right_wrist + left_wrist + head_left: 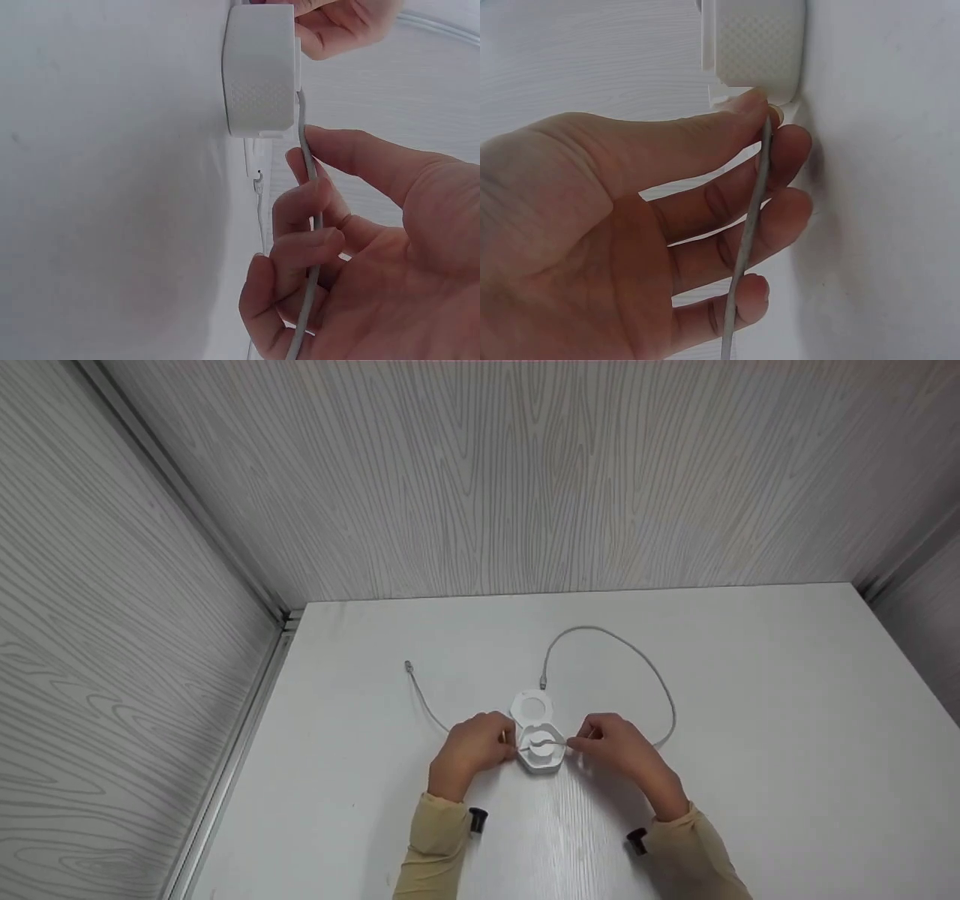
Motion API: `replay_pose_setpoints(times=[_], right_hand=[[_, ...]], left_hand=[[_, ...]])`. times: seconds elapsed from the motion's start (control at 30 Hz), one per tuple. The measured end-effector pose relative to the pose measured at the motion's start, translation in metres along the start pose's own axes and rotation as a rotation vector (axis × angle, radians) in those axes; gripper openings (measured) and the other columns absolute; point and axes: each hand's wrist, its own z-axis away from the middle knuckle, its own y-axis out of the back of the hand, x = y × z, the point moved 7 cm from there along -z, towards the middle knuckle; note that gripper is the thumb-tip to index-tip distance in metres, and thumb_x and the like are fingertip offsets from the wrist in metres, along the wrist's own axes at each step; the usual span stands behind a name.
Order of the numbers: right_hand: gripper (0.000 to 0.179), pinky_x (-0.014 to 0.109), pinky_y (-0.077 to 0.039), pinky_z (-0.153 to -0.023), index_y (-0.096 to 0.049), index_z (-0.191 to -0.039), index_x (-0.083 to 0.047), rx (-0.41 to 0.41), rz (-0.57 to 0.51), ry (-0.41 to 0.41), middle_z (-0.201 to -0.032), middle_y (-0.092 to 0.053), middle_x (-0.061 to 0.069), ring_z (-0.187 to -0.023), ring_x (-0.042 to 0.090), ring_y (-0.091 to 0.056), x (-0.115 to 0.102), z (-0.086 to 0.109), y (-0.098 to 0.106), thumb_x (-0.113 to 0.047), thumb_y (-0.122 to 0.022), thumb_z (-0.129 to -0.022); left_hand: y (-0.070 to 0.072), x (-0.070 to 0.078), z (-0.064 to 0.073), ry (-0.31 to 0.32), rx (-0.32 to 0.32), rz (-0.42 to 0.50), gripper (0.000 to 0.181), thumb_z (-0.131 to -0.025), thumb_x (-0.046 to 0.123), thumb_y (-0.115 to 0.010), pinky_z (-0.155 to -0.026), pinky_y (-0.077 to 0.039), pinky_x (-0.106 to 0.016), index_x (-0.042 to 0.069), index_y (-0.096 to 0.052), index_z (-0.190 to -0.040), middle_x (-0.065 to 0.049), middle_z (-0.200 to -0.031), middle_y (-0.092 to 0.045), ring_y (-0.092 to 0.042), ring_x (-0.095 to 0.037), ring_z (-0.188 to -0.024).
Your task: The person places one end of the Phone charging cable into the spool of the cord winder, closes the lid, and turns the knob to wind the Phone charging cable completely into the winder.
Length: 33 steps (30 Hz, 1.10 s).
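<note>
White hexagonal box sat on the worktop, lower middle of the head frame, with its lid open just above it. Round hub inside the box, grey cable running across it.

Left hand was at the box's left edge. Its fingers were nearly closed; thumb and forefinger pinched the cable close to the box wall, other fingers bent, cable passing over them toward the bottom of the left wrist frame.

Right hand was just right of the box. Its fingers were also nearly closed, pinching the cable against the thumb, remaining fingers curled with the cable running down past them.

One cable end, left connector, lay left of centre. On the other side the cable looped up right of centre and back to the upper connector, just above the lid.

Tan sleeves at frame bottom, a black piece beside the left one, another beside the right. Wood-grain back panel filled the top.
</note>
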Motion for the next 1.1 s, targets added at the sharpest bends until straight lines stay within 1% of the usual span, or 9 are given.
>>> replay_pose_setpoints(times=[0.17, 0.4, 0.5, 0.63, 0.73, 0.83, 0.93, 1.03, 1.1], right_hand=[[0.023, 0.029, -0.043, -0.068, -0.063, -0.076, -0.010, 0.008, -0.033, -0.015, -0.078, -0.061, -0.002, -0.074, 0.013, -0.053, 0.000, -0.003, -0.003, -0.020, -0.077, -0.092], [0.021, 0.028, -0.042, -0.067, -0.063, -0.076, -0.009, -0.039, -0.057, -0.014, -0.076, -0.059, -0.004, -0.074, 0.013, -0.051, 0.001, -0.004, -0.006, -0.016, -0.075, -0.091], [0.018, 0.027, -0.041, -0.067, -0.064, -0.076, -0.009, -0.060, -0.054, 0.001, -0.075, -0.059, -0.004, -0.072, 0.013, -0.050, 0.000, -0.003, -0.007, -0.015, -0.074, -0.090], [0.017, 0.027, -0.042, -0.067, -0.064, -0.078, -0.007, -0.069, -0.050, 0.022, -0.075, -0.061, -0.002, -0.072, 0.013, -0.050, -0.001, -0.003, -0.006, -0.016, -0.073, -0.091], [0.019, 0.028, -0.042, -0.068, -0.065, -0.078, -0.008, -0.068, -0.054, 0.014, -0.075, -0.062, -0.002, -0.072, 0.013, -0.051, -0.001, -0.003, -0.006, -0.017, -0.074, -0.091], [0.019, 0.029, -0.042, -0.069, -0.065, -0.078, -0.008, -0.067, -0.054, -0.003, -0.076, -0.063, -0.002, -0.073, 0.013, -0.051, 0.000, -0.002, -0.005, -0.019, -0.075, -0.092], [0.020, 0.029, -0.042, -0.069, -0.065, -0.079, -0.009, -0.069, -0.048, -0.017, -0.076, -0.062, -0.002, -0.073, 0.014, -0.052, 0.001, -0.001, -0.004, -0.020, -0.075, -0.092], [0.021, 0.029, -0.042, -0.069, -0.065, -0.080, -0.009, -0.071, -0.043, -0.032, -0.076, -0.061, -0.002, -0.073, 0.014, -0.051, 0.002, -0.001, -0.003, -0.021, -0.075, -0.093], [0.021, 0.029, -0.042, -0.069, -0.065, -0.081, -0.009, -0.068, -0.037, -0.040, -0.077, -0.061, -0.002, -0.074, 0.014, -0.052, 0.004, 0.000, -0.002, -0.022, -0.075, -0.093]], left_hand=[[0.001, 0.000, -0.001, -0.009, 0.004, 0.006, 0.014, -0.090, 0.014, -0.082, -0.066, -0.037, -0.032, 0.011, -0.071, -0.081, 0.003, -0.074, -0.057, -0.048, -0.014, -0.071], [-0.001, -0.001, -0.001, -0.010, 0.006, 0.013, 0.012, -0.090, 0.014, -0.082, -0.066, -0.038, -0.031, 0.011, -0.073, -0.083, 0.001, -0.077, -0.062, -0.050, -0.014, -0.071], [-0.002, -0.002, -0.001, -0.009, 0.005, 0.010, 0.013, -0.090, 0.015, -0.081, -0.066, -0.039, -0.032, 0.012, -0.072, -0.082, 0.001, -0.077, -0.062, -0.050, -0.014, -0.072], [0.000, -0.001, 0.000, -0.016, 0.003, 0.004, 0.013, -0.091, 0.015, -0.081, -0.069, -0.041, -0.034, 0.012, -0.072, -0.083, -0.001, -0.080, -0.065, -0.051, -0.015, -0.074], [0.003, 0.001, 0.003, -0.018, -0.006, -0.005, 0.010, -0.093, 0.015, -0.079, -0.072, -0.045, -0.035, 0.010, -0.073, -0.086, -0.003, -0.084, -0.068, -0.053, -0.015, -0.076], [0.008, 0.007, 0.007, -0.025, -0.006, -0.019, 0.009, -0.095, 0.016, -0.076, -0.077, -0.050, -0.038, 0.008, -0.074, -0.094, -0.006, -0.091, -0.072, -0.058, -0.017, -0.080], [0.015, 0.017, 0.013, -0.045, 0.018, -0.030, 0.017, -0.098, 0.020, -0.074, -0.088, -0.053, -0.043, 0.007, -0.074, -0.109, -0.008, -0.103, -0.075, -0.064, -0.021, -0.089], [0.019, 0.029, 0.018, -0.100, 0.053, -0.016, 0.030, -0.099, 0.022, -0.074, -0.096, -0.052, -0.048, 0.009, -0.070, -0.125, -0.010, -0.115, -0.074, -0.068, -0.026, -0.101], [0.019, 0.038, 0.019, -0.147, 0.068, -0.023, 0.036, -0.098, 0.023, -0.075, -0.099, -0.052, -0.048, 0.011, -0.069, -0.131, -0.010, -0.120, -0.072, -0.068, -0.027, -0.107]])
